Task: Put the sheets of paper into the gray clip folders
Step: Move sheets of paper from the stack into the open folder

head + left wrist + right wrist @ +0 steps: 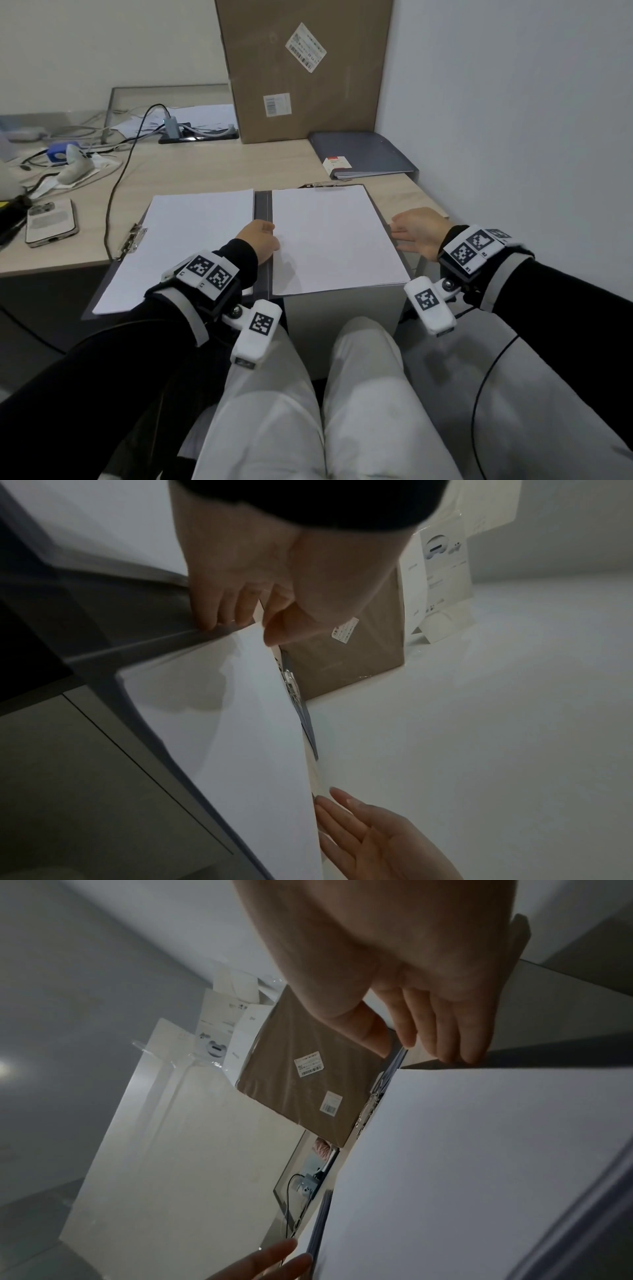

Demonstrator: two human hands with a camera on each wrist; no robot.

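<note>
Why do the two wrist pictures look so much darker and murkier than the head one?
Head view: evenly lit and sharp, edges bowed by the wide lens. Left wrist view: dim, the left hand shading the paper stack. Right wrist view: dim and tilted, the right hand soft and close.

An office: a wood-grain bench (205, 171) carries a closed gray ring binder (363, 154) far right, a charging hub with cables (171, 125) far left, and a smartphone (51, 222).
</note>
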